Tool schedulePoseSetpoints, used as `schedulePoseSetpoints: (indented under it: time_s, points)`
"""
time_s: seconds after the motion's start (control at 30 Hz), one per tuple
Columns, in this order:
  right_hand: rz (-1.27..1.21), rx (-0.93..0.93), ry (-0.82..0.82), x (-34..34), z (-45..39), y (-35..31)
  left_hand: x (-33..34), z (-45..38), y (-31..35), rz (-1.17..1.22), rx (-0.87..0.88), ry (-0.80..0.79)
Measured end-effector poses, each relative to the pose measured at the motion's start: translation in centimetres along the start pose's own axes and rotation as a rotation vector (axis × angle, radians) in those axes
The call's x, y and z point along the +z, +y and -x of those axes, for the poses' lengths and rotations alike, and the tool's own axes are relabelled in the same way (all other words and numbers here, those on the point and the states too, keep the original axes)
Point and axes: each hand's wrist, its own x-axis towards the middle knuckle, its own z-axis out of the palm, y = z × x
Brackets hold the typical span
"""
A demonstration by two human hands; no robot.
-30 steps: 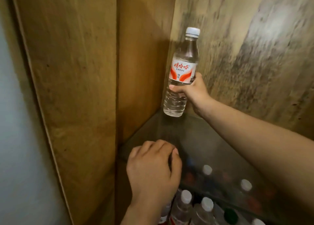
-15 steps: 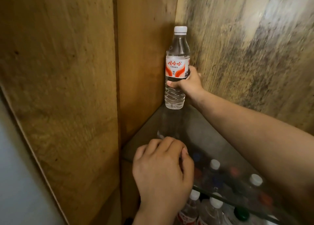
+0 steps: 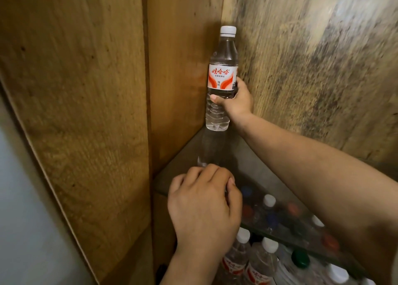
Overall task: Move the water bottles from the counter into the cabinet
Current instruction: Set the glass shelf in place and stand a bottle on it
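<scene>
I see my right hand [image 3: 238, 100] wrapped around the water bottle [image 3: 221, 80] in the upper middle of the frame, deep in the cabinet corner where the wooden side panel [image 3: 178, 69] meets the mottled back panel [image 3: 312, 58]. The thumb [image 3: 217, 98] crosses the front of the bottle just under the label, and the other fingers curl round its right side against the back panel — a firm, closed hold. The bottle stands upright, its base at or just above the glass shelf [image 3: 243, 166]; I cannot tell whether it touches. The label [image 3: 221, 77] is white with orange-red swooshes and red Chinese characters reading 娃哈哈; the smaller print beneath is too fine to read. The cap [image 3: 228, 30] is white.

My left hand [image 3: 204, 207] sits at lower centre on the shelf's front edge, fingers curled over it. Below the glass, more capped bottles [image 3: 258, 261] stand together — two show the same red-and-white label.
</scene>
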Motion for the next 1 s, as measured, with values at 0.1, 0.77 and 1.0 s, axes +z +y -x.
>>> schedulePoseSetpoints:
  time_s: [0.1, 0.77, 1.0]
  points:
    - [0.050, 0.003, 0.031, 0.2, 0.3, 0.1, 0.0, 0.0, 0.0, -0.006, 0.000, 0.002]
    - [0.134, 0.167, -0.070, 0.7, 0.4, 1.0, 0.4, -0.2, -0.3, -0.030, 0.004, 0.007]
    - [0.083, 0.287, -0.305, -2.8, 2.7, -1.6, 0.4, -0.1, -0.6, -0.041, 0.034, 0.023]
